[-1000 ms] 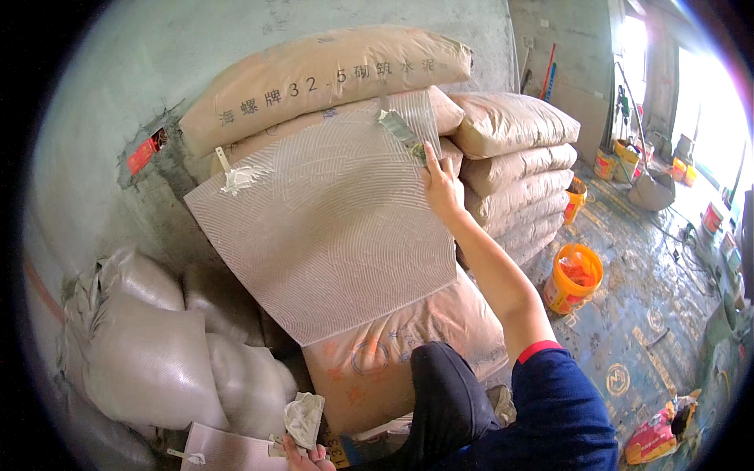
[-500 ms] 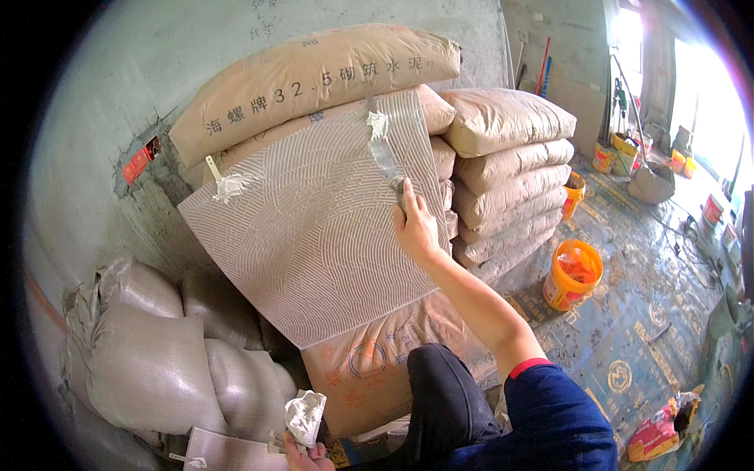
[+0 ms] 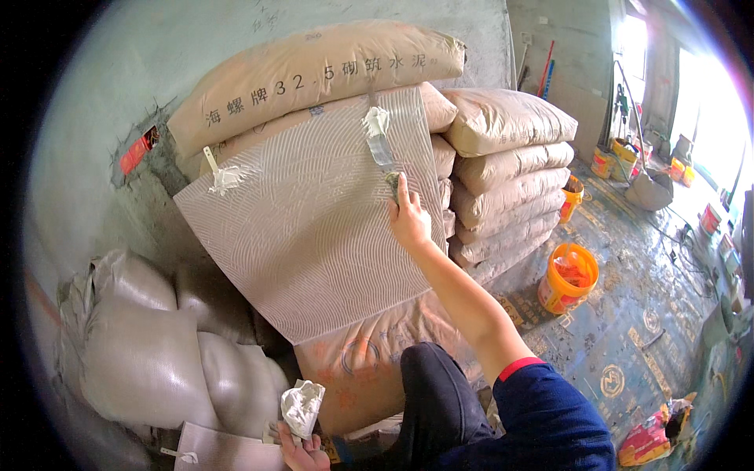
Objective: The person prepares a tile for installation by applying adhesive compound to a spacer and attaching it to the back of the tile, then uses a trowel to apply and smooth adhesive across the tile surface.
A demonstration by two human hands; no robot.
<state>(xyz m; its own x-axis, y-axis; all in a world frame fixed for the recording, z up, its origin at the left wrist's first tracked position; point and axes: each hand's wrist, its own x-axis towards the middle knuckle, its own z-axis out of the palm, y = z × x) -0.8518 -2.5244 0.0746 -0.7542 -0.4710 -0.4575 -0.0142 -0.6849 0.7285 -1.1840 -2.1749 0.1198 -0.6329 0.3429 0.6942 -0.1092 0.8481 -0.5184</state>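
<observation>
A large tile [image 3: 314,228] leans on stacked bags, its pale back combed with ridges. My right hand [image 3: 410,216] is closed round the handle of a putty knife [image 3: 382,153], index finger stretched along it. The knife's blade points up the tile, its tip by a dab of white paste [image 3: 376,122] near the tile's upper right corner. At the lower edge, my left hand [image 3: 302,454] grips a small pale container [image 3: 303,407] heaped with white paste. A white strip [image 3: 210,160] sticks out of another paste dab [image 3: 227,180] at the tile's upper left.
Brown paper bags [image 3: 514,153] are stacked behind and right of the tile. Grey woven sacks [image 3: 141,361] lie at left, with a smaller ridged tile piece [image 3: 228,451] below. An orange bucket [image 3: 567,279] stands on the floor at right. A red box [image 3: 139,153] sits in the wall.
My left hand and the paste container have come slightly higher into view. The right hand stays near the same paste dab with the putty knife. The whole view has shifted slightly.
</observation>
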